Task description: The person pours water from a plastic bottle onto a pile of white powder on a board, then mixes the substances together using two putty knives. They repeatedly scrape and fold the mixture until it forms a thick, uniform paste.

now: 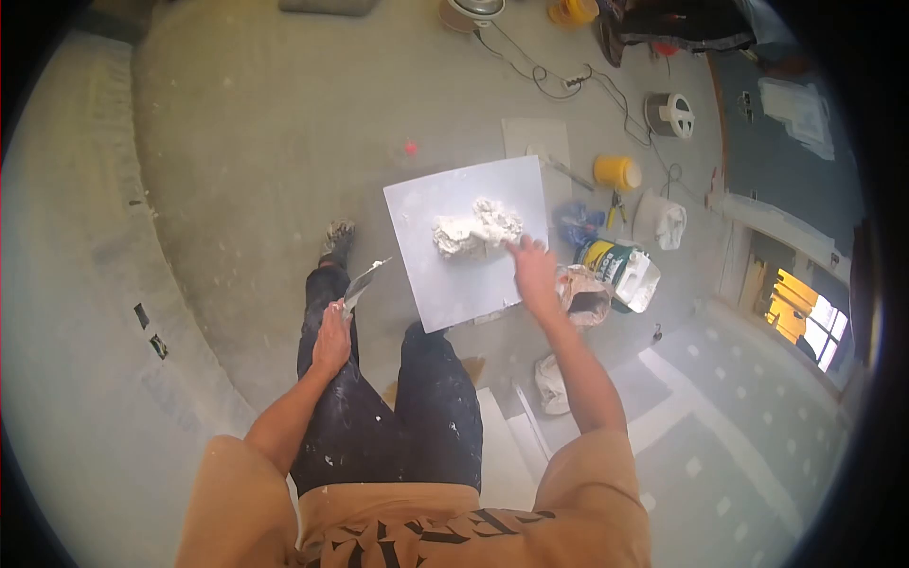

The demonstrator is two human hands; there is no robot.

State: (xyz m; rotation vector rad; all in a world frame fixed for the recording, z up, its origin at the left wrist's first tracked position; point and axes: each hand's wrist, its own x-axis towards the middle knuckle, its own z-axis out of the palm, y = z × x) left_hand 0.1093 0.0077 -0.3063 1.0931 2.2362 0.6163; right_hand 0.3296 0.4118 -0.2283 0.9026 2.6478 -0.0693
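My left hand is closed around a putty knife, its blade pointing up with some white compound at the tip. In front of me, a flat pale square board carries two joined lumps of white joint compound. My right hand reaches over the board's right edge. Its fingertips are drawn together at the lower right side of the lumps; whether something small is between them is too small to make out. What supports the board from below is hidden.
At right stand a green-and-white bucket, an open paper bag, a yellow tub and a white bucket. A cable runs over the floor. Another person's dark-clothed legs show at the top right. Walls flank both sides.
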